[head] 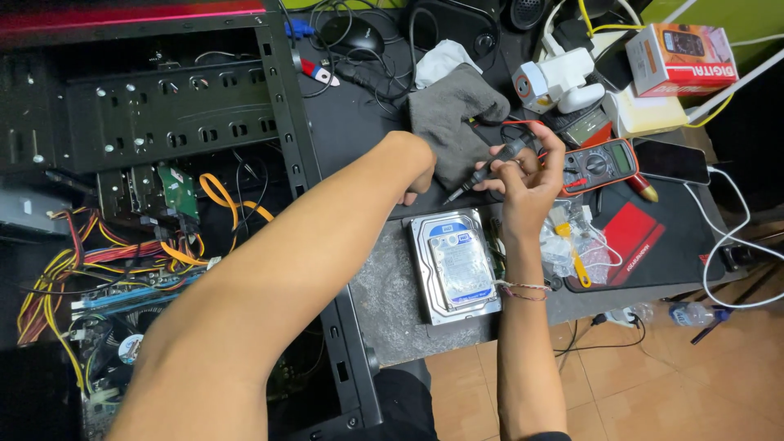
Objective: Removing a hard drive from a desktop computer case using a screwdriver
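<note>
- Right hand (529,178) pinching a black probe (490,169) between thumb and fingertips, tip angled down-left, just above the hard drive (456,265).
- Left hand (418,167) just left of the probe tip, above the hard drive's top edge; fingers curled under and hidden, so cannot tell whether gripping anything.
- One hard drive, flat and label up on the desk edge.
- One multimeter (600,163), up-right of the hard drive, just beside the right hand.
- One grey cloth (453,114) above the hard drive.
- One open computer case (155,204), left of the hard drive.
</note>
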